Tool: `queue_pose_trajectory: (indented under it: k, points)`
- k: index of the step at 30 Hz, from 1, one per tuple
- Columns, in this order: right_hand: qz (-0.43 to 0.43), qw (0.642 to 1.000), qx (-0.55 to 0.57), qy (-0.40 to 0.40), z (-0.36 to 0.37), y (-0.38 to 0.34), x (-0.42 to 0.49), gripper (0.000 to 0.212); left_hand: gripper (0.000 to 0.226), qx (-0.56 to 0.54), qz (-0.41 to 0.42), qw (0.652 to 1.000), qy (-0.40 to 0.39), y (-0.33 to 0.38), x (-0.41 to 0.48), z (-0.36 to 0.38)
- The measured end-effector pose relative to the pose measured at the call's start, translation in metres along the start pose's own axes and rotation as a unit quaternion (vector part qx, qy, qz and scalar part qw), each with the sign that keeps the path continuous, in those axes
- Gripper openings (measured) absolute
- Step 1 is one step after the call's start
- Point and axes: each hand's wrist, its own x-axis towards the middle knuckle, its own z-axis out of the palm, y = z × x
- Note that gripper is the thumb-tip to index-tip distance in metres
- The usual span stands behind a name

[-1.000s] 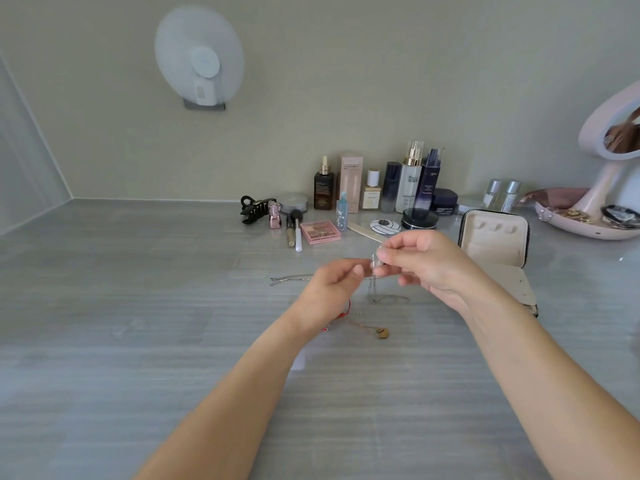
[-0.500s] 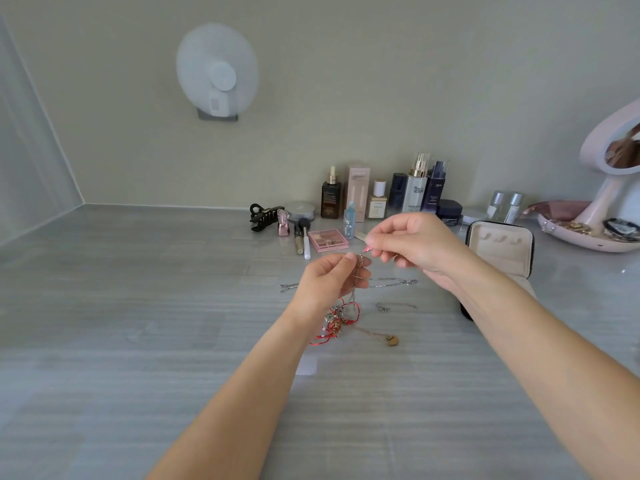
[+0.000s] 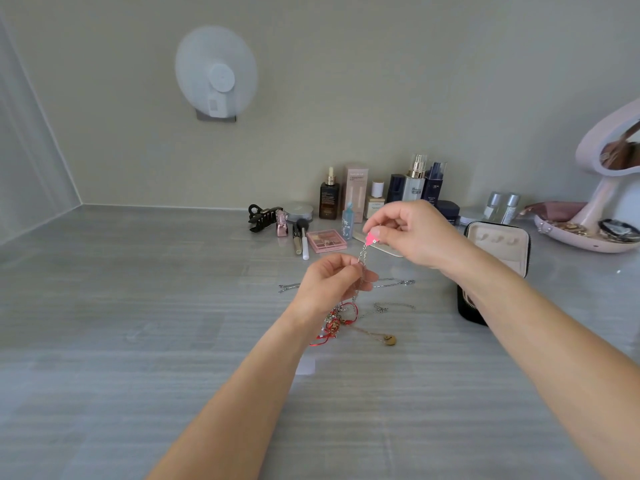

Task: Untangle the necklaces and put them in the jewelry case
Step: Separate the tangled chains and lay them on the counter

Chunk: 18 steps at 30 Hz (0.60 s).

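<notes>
Head view: the right hand (image 3: pixel 412 233) pinches a pink pendant (image 3: pixel 372 238), its silver chain (image 3: pixel 362 254) running down into the left hand's (image 3: pixel 329 282) closed fingers. Below the left hand, the tangle of necklaces (image 3: pixel 337 322) trails onto the table (image 3: pixel 138 306), hardly undone. By the right wrist, the open jewelry case (image 3: pixel 498 244) looks empty.

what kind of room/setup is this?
Probably a home vanity or dressing table: a row of skincare bottles against the wall, a pink round makeup mirror on a tray stand, and an open cream-lined jewelry case on the grey tabletop.
</notes>
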Motion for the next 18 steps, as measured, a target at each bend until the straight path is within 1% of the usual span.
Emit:
queue_pose_trajectory:
  k: [5, 9, 13, 16, 18]
  points:
    - [0.024, 0.997, 0.06, 0.034, -0.01, 0.0, 0.003, 0.021, 0.019, -0.032, -0.003, 0.999, 0.0, -0.003, 0.001, -0.002]
    - [0.06, 0.987, 0.132, 0.065, -0.019, 0.006, 0.007, 0.023, 0.02, -0.103, 0.0, 0.994, 0.019, 0.0, 0.004, -0.011]
    - [0.086, 0.977, 0.172, 0.088, -0.023, 0.016, 0.009, 0.025, 0.033, -0.173, -0.019, 0.984, 0.023, 0.012, 0.006, -0.023]
    - [0.1, 0.973, 0.184, 0.091, -0.023, 0.021, 0.011, 0.026, 0.042, -0.189, -0.024, 0.982, 0.021, 0.018, 0.005, -0.033]
    - [0.105, 0.971, 0.192, 0.096, -0.023, 0.022, 0.013, 0.026, 0.045, -0.194, -0.028, 0.98, 0.022, 0.02, 0.004, -0.04]
